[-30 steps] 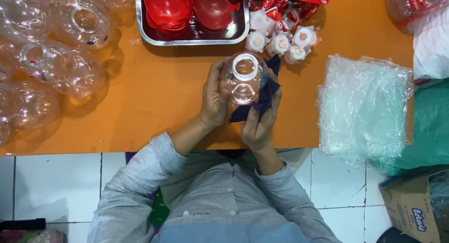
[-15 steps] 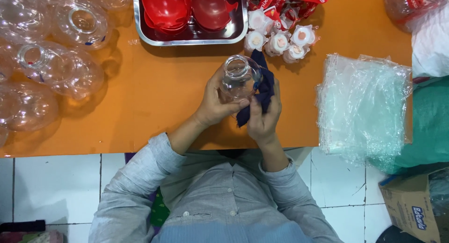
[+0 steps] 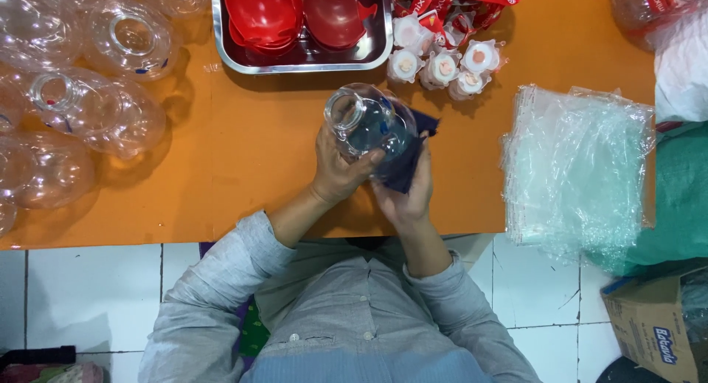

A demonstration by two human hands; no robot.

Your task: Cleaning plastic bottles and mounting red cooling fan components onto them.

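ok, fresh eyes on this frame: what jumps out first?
Dead centre, the left hand holds a clear plastic jar over the orange table, with the right hand pressing a dark blue cloth against it. Above them sits a steel tray of red lids; empty clear jars crowd the left edge.

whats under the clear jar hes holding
A dark blue cloth lies under the clear jar, backed by the right hand. The left hand grips the jar; the right palm is hidden.
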